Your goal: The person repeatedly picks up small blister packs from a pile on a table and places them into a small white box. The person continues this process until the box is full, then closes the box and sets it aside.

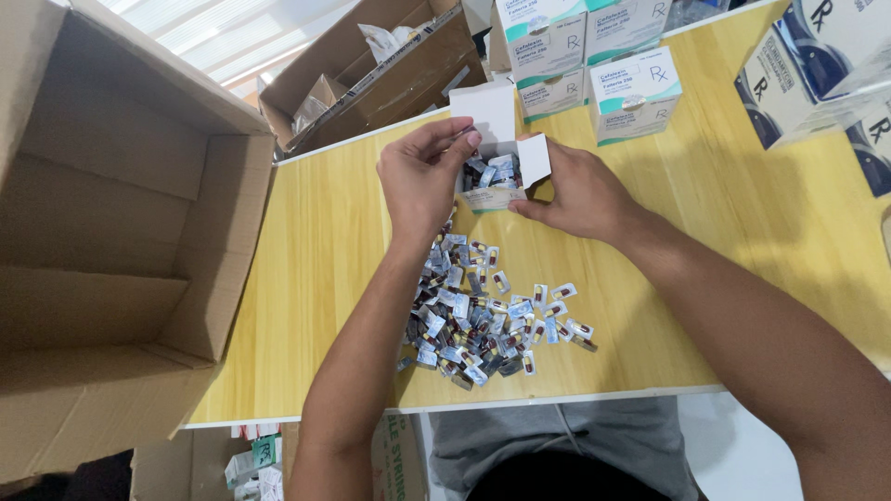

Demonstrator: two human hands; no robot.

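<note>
Closest to the camera is a loose heap of capsule blister packs (483, 320), small foil squares each with a dark red capsule, spread on the yellow wooden table (742, 232). Just beyond the heap both hands are on a small white carton (497, 176) with its top flaps standing open and more foil packs showing inside. Left hand (419, 176) is at the carton's left side with fingers pinched together at the opening, though I can't tell if a pack is between them. Right hand (577, 190) is clamped on the carton's right side, steadying it. Looks like the filling stage to me, and a fresh pinch of packs from the heap would need the carton kept upright. Closed white-and-teal cartons (636, 93) stand behind, a big open cardboard box (121, 241) sits left.
</note>
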